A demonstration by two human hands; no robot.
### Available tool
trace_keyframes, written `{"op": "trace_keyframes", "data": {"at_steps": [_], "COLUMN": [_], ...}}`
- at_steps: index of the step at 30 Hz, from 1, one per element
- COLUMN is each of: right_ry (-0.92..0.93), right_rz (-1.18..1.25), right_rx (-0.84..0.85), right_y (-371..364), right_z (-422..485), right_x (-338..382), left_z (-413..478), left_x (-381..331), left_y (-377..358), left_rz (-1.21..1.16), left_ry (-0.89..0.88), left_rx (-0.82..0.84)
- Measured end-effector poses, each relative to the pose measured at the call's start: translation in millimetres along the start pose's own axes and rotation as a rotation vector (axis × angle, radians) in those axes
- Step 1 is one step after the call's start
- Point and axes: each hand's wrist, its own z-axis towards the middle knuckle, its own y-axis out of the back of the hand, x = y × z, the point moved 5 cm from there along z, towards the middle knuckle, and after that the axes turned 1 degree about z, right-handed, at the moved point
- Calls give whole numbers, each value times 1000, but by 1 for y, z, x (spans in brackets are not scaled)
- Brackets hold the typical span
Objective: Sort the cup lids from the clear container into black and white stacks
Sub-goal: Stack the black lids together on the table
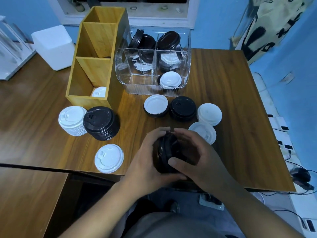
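Both hands grip a clump of black lids (167,152) on edge above the table's front: my left hand (147,160) curls round its left side, my right hand (192,152) round its right. At the left stand a white stack (72,120) and a black stack (100,122), touching. One white lid (109,158) lies alone near the front edge. The clear container (152,66) at the back holds mixed black and white lids. In front of it lie a white lid on black ones (155,104), a black pile (182,107) and two white piles (209,113), (203,132).
A wooden organiser (96,57) with three compartments stands left of the container, a white lid (99,92) in its nearest compartment. A white box (54,47) sits at the back left. The table's front edge (68,170) runs just below the lone white lid.
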Motion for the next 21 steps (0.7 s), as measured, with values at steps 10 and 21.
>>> {"op": "trace_keyframes", "data": {"at_steps": [10,21], "right_ry": [41,153], "right_rz": [-619,-1128], "right_rx": [220,53], "right_y": [16,3], "right_z": [10,24], "right_x": [-14,-13], "left_z": [-4,2], "left_x": [43,50], "left_y": [4,-2], "left_rz": [347,399], "left_ry": [113,56], "left_rx": [238,212]}}
